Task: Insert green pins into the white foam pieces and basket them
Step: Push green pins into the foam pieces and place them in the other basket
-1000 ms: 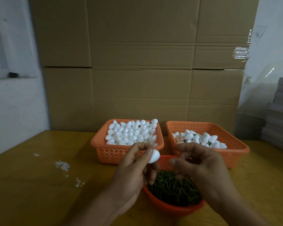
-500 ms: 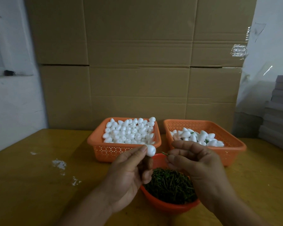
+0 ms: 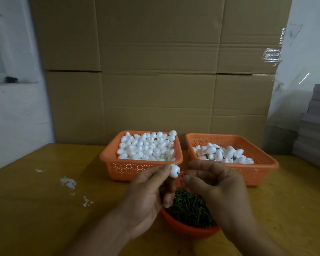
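My left hand (image 3: 148,193) pinches a white egg-shaped foam piece (image 3: 174,170) between thumb and fingers above the table. My right hand (image 3: 214,187) pinches a green pin (image 3: 180,174) whose tip touches the foam piece's right side. Below both hands sits a round orange bowl (image 3: 185,230) heaped with green pins (image 3: 190,207). Behind it, the left orange basket (image 3: 126,167) is full of plain white foam pieces (image 3: 148,146). The right orange basket (image 3: 260,169) holds foam pieces with green pins (image 3: 224,154).
Everything stands on a yellow-brown wooden table (image 3: 44,200) with white flecks (image 3: 68,182) at the left. A wall of cardboard boxes (image 3: 155,71) rises behind the baskets. Grey stacked sheets (image 3: 316,126) stand at the far right.
My right hand came up from the bowl with a green pin and brought it to the foam piece; the pin now touches the foam. My left hand kept holding the foam piece.
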Demonstrator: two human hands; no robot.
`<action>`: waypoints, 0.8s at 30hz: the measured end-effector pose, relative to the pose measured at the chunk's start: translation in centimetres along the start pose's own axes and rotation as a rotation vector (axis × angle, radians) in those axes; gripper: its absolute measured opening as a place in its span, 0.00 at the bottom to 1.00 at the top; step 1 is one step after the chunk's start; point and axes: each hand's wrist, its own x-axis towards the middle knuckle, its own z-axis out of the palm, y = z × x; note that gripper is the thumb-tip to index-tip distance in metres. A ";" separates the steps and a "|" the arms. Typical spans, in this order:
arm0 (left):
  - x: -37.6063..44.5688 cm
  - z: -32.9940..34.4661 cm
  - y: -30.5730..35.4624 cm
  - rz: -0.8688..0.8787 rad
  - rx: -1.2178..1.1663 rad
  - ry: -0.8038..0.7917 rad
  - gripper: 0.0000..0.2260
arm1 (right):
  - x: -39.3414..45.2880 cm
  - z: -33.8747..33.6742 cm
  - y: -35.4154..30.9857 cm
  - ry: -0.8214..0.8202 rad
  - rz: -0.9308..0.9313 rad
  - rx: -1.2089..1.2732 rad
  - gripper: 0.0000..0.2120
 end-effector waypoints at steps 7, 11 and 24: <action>-0.1 0.2 -0.1 0.081 0.060 0.012 0.10 | -0.5 0.5 0.6 0.032 -0.176 -0.266 0.14; 0.0 0.1 -0.3 0.163 0.120 0.016 0.12 | -0.6 0.6 0.8 0.040 -0.196 -0.293 0.14; 0.1 0.1 -1.0 0.439 0.464 0.068 0.15 | -0.7 0.8 0.9 0.020 -0.103 -0.192 0.13</action>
